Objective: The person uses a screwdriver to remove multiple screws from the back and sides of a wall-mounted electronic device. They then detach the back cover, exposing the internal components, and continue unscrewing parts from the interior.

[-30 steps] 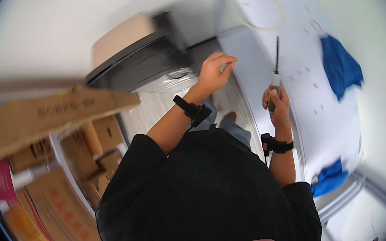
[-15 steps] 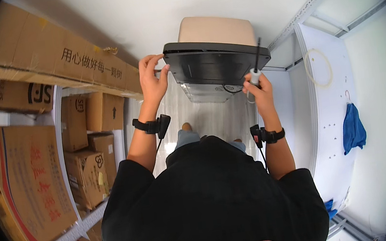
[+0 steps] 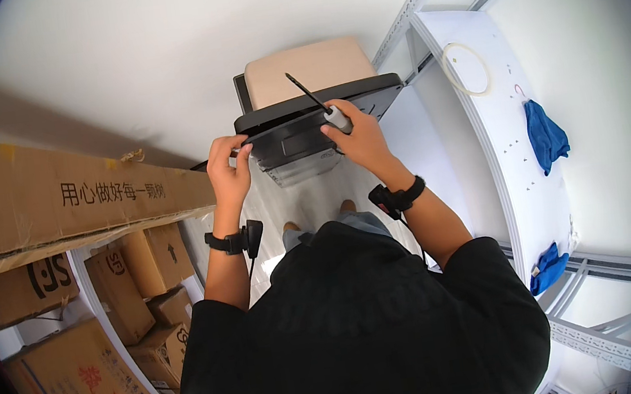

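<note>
In front of me a black panel (image 3: 285, 144) hangs tilted below a beige casing (image 3: 308, 72) with a dark rim. My left hand (image 3: 229, 168) pinches the panel's left corner between thumb and bent fingers. A screwdriver (image 3: 338, 120) with a grey handle and a long dark shaft is gripped in my right hand (image 3: 360, 138). The shaft points up and to the left, across the front of the beige casing, and its tip touches no screw that I can see. My right fingers lie close to the panel's face. A clear plastic container (image 3: 300, 169) shows underneath the panel.
Cardboard boxes (image 3: 138, 258) fill a white shelf on my left, with a long carton (image 3: 79, 193) on top. To the right stands a white board (image 3: 510, 149) with a pale hoop (image 3: 465, 68) and a hanging blue cloth (image 3: 546, 135). A metal frame (image 3: 418, 3) rises behind it.
My right hand has moved left across the panel, and the screwdriver has swung from nearly upright to slanting left. The left hand stays at the panel's left corner. The whole view has turned.
</note>
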